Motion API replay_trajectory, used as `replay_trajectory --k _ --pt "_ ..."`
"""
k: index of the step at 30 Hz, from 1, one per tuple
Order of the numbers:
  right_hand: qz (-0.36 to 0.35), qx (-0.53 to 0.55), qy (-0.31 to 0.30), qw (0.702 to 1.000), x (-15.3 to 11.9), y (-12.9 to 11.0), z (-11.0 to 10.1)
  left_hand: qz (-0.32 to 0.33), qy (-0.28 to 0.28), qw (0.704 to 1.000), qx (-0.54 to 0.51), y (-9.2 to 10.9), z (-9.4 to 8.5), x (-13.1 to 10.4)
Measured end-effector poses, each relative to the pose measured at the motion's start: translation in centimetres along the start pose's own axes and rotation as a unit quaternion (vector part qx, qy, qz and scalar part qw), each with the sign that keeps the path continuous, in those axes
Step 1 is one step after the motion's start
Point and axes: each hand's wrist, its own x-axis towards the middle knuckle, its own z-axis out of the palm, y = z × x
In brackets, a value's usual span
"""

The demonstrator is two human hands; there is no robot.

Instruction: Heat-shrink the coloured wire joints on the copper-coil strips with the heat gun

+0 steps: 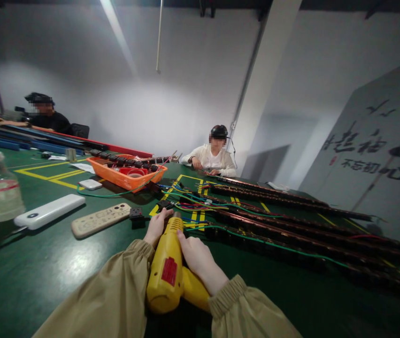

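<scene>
- The yellow heat gun (167,270) lies between my hands, nozzle pointing away from me.
- My right hand (200,258) is wrapped around its body; my left hand (157,226) rests against its front end.
- Just past the nozzle: coloured wires (193,199) and dark strips (291,234).
- Left of my grip: a remote (99,219), a white power bank (49,211).

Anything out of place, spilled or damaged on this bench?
Nothing looks spilled or broken. Loose coloured wires sprawl tangled across the green table ahead of the yellow power tool, which both hands grip.
</scene>
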Motion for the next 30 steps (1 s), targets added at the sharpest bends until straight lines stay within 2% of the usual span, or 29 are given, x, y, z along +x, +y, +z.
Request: replay_trajectory --k 3,11,18,25,30 --pt "0.006 0.005 -0.007 1.0 -0.4 0.5 -0.5 -0.02 -0.016 1.0 -0.013 0.2 0.0 -0.2" --pt "0.07 0.019 -0.006 0.997 -2.0 3.8 -2.6 -0.014 -0.013 1.0 0.001 -0.1 0.1 0.1" --pt "0.103 0.019 0.016 0.994 -3.6 5.4 -3.9 0.074 -0.017 0.997 -0.034 -0.5 0.1 0.1" --pt "0.088 0.03 0.019 0.995 -3.8 5.2 -3.8 0.139 -0.012 0.989 0.047 -1.5 0.5 0.9" --pt "0.066 0.021 0.027 0.997 -3.1 4.9 -3.0 0.165 -0.006 0.983 0.083 -1.0 0.7 0.6"
